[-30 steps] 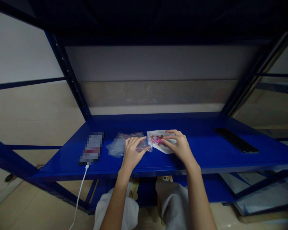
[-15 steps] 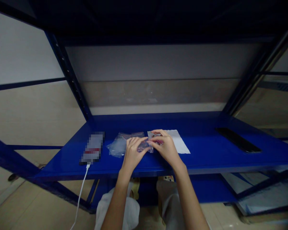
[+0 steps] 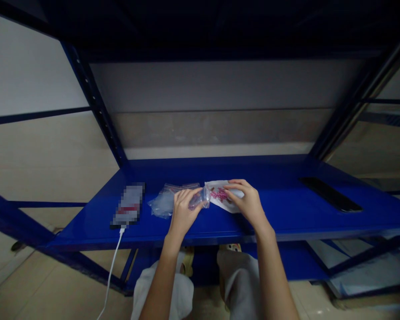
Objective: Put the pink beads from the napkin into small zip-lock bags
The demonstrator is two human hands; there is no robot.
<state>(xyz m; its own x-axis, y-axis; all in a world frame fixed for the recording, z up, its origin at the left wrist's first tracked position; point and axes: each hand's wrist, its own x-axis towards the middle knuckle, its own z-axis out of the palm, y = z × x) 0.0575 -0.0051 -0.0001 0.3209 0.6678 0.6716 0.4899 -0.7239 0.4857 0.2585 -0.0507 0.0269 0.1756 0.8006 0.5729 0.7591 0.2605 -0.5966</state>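
Note:
My left hand (image 3: 186,205) grips a small clear plastic bag (image 3: 200,200) between thumb and fingers, its mouth toward the right. Close beside that mouth lies a white sheet of paper (image 3: 216,184) with a cluster of small pink bead-like pieces (image 3: 220,194) on it. A little brownish bit shows near them. Over the paper's right part is my right hand (image 3: 248,202), thumb and fingertips apart above the pink pieces, with nothing visible between them. The hand covers part of the sheet.
More clear zip bags (image 3: 163,202) lie left of my left hand. Further left, a phone (image 3: 129,205) is plugged into a white cable (image 3: 111,271). A black phone-like slab (image 3: 331,194) rests at the right. Blue rack posts (image 3: 93,98) flank the blue shelf (image 3: 273,178).
My right hand has drawn back rightward from the small bag's mouth to above the paper, uncovering the pink pieces. My left hand keeps the bag in almost the same place.

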